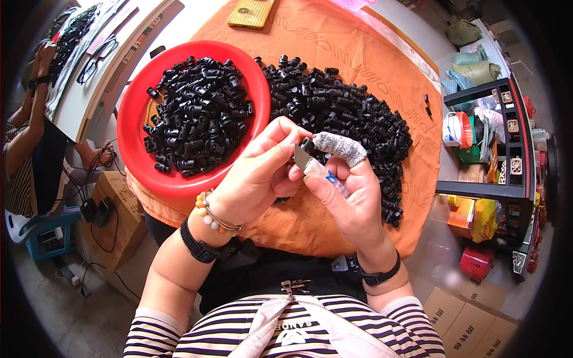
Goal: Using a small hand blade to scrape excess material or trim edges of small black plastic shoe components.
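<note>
Over the front of the orange-covered table, my left hand (265,161) pinches a small black plastic cord lock (307,145) between its fingertips. My right hand (361,200) is closed around a short knife (302,158), whose handle is wrapped in clear and white material. The blade lies close to the cord lock; whether they touch I cannot tell. A grey knitted finger cover (340,145) is on my right index finger. To the left sits a red round tray (132,119) heaped with black cord locks (200,113). A larger pile of cord locks (352,113) spreads behind my hands.
An orange cloth (412,173) covers the table. A yellow ridged case (252,13) lies at its far edge, and small black pieces (427,105) lie at the right. A black shelf unit (483,192) stands to the right. At far left, another person (30,137) sits at a white table.
</note>
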Tool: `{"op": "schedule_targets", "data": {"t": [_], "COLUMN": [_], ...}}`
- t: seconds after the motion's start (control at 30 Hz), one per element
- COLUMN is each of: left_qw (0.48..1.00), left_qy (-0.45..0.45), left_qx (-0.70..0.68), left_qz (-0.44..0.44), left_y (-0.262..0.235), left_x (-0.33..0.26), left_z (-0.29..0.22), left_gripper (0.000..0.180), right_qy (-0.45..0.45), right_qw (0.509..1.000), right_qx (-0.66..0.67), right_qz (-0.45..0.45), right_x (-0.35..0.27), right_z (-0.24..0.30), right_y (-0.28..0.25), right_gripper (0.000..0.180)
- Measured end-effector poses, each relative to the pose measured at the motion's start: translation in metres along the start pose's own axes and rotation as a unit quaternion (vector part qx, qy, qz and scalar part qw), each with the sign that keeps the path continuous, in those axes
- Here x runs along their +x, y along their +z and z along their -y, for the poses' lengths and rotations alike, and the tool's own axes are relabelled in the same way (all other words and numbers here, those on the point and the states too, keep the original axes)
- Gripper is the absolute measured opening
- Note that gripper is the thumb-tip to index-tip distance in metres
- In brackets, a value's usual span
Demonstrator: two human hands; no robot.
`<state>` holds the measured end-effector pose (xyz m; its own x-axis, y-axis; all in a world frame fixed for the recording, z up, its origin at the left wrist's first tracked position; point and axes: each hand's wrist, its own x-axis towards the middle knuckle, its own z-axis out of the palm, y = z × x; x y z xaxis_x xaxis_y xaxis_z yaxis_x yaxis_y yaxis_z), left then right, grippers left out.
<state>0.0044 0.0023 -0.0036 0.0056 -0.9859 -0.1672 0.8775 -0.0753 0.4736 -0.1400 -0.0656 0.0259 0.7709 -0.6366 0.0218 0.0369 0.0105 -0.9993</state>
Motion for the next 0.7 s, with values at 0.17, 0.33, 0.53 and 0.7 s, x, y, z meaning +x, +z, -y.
{"op": "schedule_targets", "data": {"t": [0.17, 0.33, 0.53, 0.7], "left_qw": [1.0, 1.0, 1.0, 1.0], "left_qy": [-0.005, -0.005, -0.001, 0.004], "left_qx": [-0.003, 0.0, -0.011, -0.001], "left_qz": [-0.002, -0.003, -0.008, -0.01], "left_y": [-0.0002, 0.001, 0.002, 0.0031], "left_x": [0.0001, -0.0001, -0.0006, -0.0004], "left_z": [0.0001, -0.0001, 0.0008, 0.002], "left_gripper": [0.014, 0.015, 0.011, 0.011], "right_qy": [0.01, 0.006, 0.016, 0.017], "right_qw": [1.0, 1.0, 1.0, 0.999], "right_qx": [0.003, 0.012, 0.007, 0.045], "right_qz": [-0.001, -0.006, 0.009, 0.014], "right_x": [-0.0014, -0.0013, -0.0016, -0.0014], "right_z": [0.0017, 0.0, 0.0004, 0.0022], "right_y": [0.0002, 0.0004, -0.0031, -0.0032], "right_gripper": [0.041, 0.041, 0.039, 0.037]}}
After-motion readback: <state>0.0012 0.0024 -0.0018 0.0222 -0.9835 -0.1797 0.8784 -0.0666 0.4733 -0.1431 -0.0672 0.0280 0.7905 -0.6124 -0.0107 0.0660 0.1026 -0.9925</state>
